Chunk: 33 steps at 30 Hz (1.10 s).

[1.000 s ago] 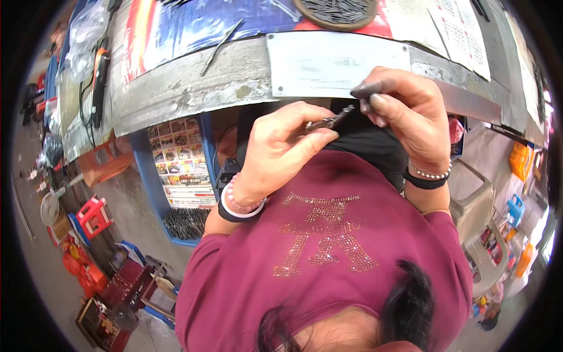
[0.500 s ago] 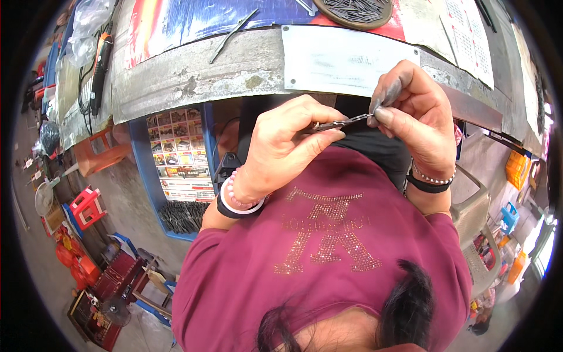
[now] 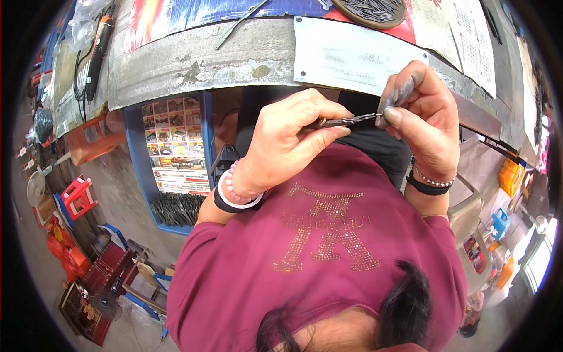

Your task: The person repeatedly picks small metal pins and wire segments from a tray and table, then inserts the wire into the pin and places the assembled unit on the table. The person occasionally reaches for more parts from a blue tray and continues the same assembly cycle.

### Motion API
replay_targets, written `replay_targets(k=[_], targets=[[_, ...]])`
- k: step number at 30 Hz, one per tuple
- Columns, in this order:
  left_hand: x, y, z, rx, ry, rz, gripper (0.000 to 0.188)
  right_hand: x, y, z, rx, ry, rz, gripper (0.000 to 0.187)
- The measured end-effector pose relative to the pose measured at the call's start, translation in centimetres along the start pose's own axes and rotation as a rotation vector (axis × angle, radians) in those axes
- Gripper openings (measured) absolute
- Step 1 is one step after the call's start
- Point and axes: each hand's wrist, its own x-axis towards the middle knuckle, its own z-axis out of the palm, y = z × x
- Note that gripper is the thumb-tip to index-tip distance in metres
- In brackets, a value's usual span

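Head view: a slim dark metal piece (image 3: 362, 118) is held off the table (image 3: 234, 71), in front of its near edge and above the lap. It is stretched almost level between the hands; whether it is one part or several joined cannot be told. Its near end is pinched between thumb and forefinger of the left hand (image 3: 287, 132), where a small brass-coloured bit (image 3: 322, 121) is shown. Its tip is clamped by thumb and fingers of the right hand (image 3: 428, 114), whose fingertips are darkly smudged. The hands are kept apart from each other and linked only by the piece.

A second ago no grip on the tip by the right fingers could be made out; by half a second ago the piece was spanned, and that hold is unchanged. It may be judged that the piece is now steadied from both ends.

Just beyond the hands, a white sheet (image 3: 358, 53) is fixed along the near edge of the table. Toward the far edge, a round dish (image 3: 366, 24) is filled with slim dark pieces, and a thin rod (image 3: 241, 24) is laid farther left. At the left end an orange-and-black tool (image 3: 97, 58) is seen. Below the near edge, on the left, dark pieces are heaped in a blue tray (image 3: 206, 126).
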Motion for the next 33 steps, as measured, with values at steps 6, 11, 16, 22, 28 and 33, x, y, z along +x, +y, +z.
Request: replay_targets(k=[6, 11, 16, 22, 28, 33], targets=[[-0.2, -0.1, 0.0, 0.019, 0.007, 0.007, 0.019, 0.1, 0.1, -0.2, -0.014, -0.043, 0.037, 0.016], [-0.5, -0.1, 0.0, 0.211, -0.007, 0.094, 0.026, 0.1, 0.3, 0.0, -0.133, -0.062, 0.029, 0.014], [-1.3, 0.1, -0.2, 0.429, -0.133, 0.162, 0.036, -0.7, 0.2, 0.3, -0.363, -0.125, 0.088, 0.016], [-1.1, 0.1, 0.1, 0.192, -0.084, 0.096, 0.03, -1.2, 0.2, 0.4, -0.104, -0.007, 0.125, 0.025], [-1.2, 0.1, 0.7, 0.256, 0.0, 0.105, 0.022, -1.0, 1.1, 0.6, -0.105, 0.089, -0.002, 0.022], [-1.4, 0.2, 0.3, 0.259, 0.008, 0.093, 0.021, -0.9, 1.6, 0.5, -0.106, 0.058, 0.071, 0.025]])
